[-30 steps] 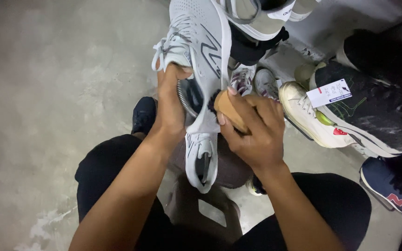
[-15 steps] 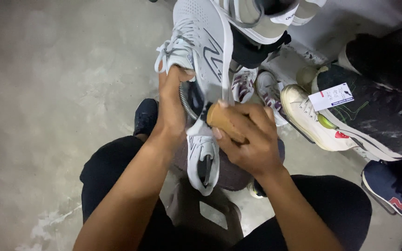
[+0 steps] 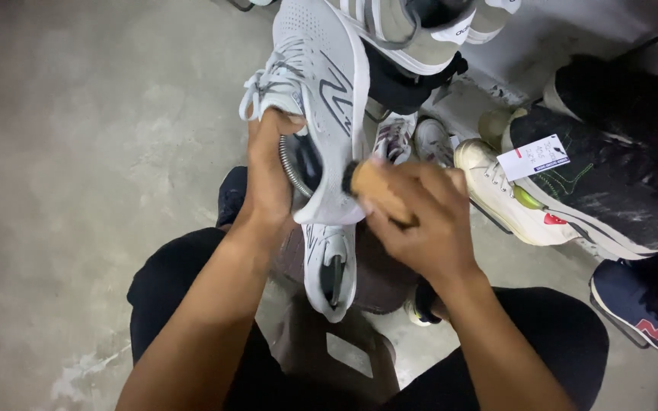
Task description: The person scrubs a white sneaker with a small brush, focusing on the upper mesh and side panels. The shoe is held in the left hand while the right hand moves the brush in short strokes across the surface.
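Pale grey mesh sneaker, perforated at the toe and loosely laced, was held upright above the person's knees, the left hand clamped at its padded collar while the right hand gripped a rounded wooden brush, dark bristles pressed against its smooth side panel.

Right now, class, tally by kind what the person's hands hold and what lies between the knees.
Light grey sneakers: 2 (held sneaker in left hand, lower sneaker between the knees)
Brushes: 1 (brush in right hand)
Total: 3
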